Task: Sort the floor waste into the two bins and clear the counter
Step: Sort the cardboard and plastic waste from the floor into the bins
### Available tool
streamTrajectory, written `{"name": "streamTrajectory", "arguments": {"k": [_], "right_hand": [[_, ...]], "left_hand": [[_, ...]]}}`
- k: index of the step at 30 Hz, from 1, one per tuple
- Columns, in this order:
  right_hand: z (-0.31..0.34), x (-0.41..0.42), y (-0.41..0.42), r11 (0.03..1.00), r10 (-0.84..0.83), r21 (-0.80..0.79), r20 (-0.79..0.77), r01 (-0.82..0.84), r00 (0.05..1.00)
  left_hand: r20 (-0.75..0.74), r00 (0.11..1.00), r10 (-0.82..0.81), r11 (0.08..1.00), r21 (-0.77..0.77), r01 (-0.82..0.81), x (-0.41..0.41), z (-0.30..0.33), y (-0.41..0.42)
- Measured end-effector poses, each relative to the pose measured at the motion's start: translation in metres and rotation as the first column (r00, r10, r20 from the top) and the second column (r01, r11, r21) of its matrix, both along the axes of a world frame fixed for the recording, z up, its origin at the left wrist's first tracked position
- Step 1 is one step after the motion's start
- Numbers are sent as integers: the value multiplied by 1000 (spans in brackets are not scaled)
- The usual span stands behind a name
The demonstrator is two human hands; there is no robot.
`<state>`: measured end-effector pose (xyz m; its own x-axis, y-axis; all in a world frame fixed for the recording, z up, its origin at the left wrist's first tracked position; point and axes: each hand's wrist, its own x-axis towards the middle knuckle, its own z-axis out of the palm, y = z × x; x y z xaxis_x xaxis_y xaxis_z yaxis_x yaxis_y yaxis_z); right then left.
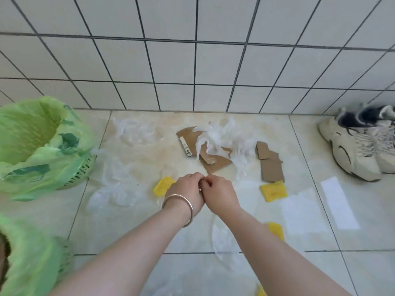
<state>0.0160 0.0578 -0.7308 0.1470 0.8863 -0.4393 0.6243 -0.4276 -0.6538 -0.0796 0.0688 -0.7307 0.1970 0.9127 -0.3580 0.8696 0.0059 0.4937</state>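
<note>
On cardboard (193, 144): white label, unreadable.

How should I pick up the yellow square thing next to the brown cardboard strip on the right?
The yellow mesh pad lies flat on the floor, its far edge against the cardboard strip. Probably best to come from above on the near side and pinch its free near edge between thumb and fingers, then lift.

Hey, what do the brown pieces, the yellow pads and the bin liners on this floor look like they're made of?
Brown pieces: most likely cardboard, matte tan with torn, ragged edges and fold creases.
Yellow pads: probably plastic or foam mesh, going by the ribbed, gridded surface; the blur leaves it open.
Bin liners: thin green plastic film, translucent, crinkled and slightly glossy.
</note>
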Motion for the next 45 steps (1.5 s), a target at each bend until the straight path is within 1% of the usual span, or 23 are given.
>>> {"name": "streamTrajectory", "arguments": {"k": [3, 7, 10, 12, 13, 15, 17, 18, 20, 22, 24, 27, 29, 31, 33, 35, 38, 40, 43, 45], "right_hand": [[-23, 16, 3, 996, -65, -71, -36, 63, 997], [-48, 42, 10, 988, -76, -135, -7, 74, 997], [-64, 57, 23, 982, -28, -188, -32, 21, 999], [-78, 61, 35, 971, 8, -238, -42, -18, 999], [-84, 63, 41, 964, 10, -265, -43, -21, 999], [-97, 65, 54, 951, -14, -308, -54, -4, 998], [-110, 68, 67, 939, -82, -338, -58, 58, 995], [-115, 70, 72, 934, -126, -341, -44, 104, 991], [-124, 77, 84, 931, -204, -309, 8, 197, 979], [-130, 84, 96, 930, -269, -247, 52, 273, 962], [-134, 91, 110, 935, -294, -186, 71, 302, 953], [-136, 99, 132, 952, -268, -137, 59, 273, 962], [-140, 101, 144, 961, -248, -103, 89, 257, 965], [-145, 103, 153, 971, -207, -71, 223, 228, 953], [-150, 106, 159, 976, -181, -45, 372, 212, 910], [-152, 111, 165, 971, -175, -70, 440, 228, 881], [-152, 116, 169, 949, -207, -129, 437, 289, 875], [-153, 117, 168, 950, -196, -133, 447, 282, 873], [-154, 115, 169, 952, -172, -146, 470, 269, 865], [-152, 114, 166, 936, -228, -155, 417, 316, 880]], "left_hand": [[-1, 999, -38, 997, -71, 38, 17, -23, 11], [39, 993, -113, 977, -179, 119, 39, -51, 26], [53, 984, -169, 950, -256, 177, 51, -71, 41], [34, 985, -170, 939, -297, 172, 55, -83, 53], [25, 989, -145, 940, -309, 146, 55, -89, 61], [33, 999, -37, 954, -297, 45, 54, -99, 78], [52, 991, 120, 968, -227, -106, 54, -105, 96], [55, 974, 219, 958, -200, -204, 55, -108, 105], [46, 904, 425, 890, -202, -409, 54, -116, 122], [48, 823, 567, 810, -215, -545, 52, -126, 137], [53, 783, 620, 775, -194, -601, 49, -134, 150], [9, 758, 652, 745, -193, -639, 48, -144, 170], [-26, 736, 676, 717, -208, -666, 50, -148, 181], [-39, 744, 667, 727, -185, -661, 53, -152, 190], [-36, 760, 649, 748, -149, -646, 55, -156, 198], [-43, 779, 625, 771, -121, -625, 54, -158, 205], [-99, 839, 535, 834, -94, -543, 50, -161, 213], [-121, 886, 448, 885, -83, -458, 51, -162, 213], [-73, 939, 337, 936, -83, -342, 50, -163, 208], [12, 952, 306, 946, -118, -303, 49, -164, 201]]}}
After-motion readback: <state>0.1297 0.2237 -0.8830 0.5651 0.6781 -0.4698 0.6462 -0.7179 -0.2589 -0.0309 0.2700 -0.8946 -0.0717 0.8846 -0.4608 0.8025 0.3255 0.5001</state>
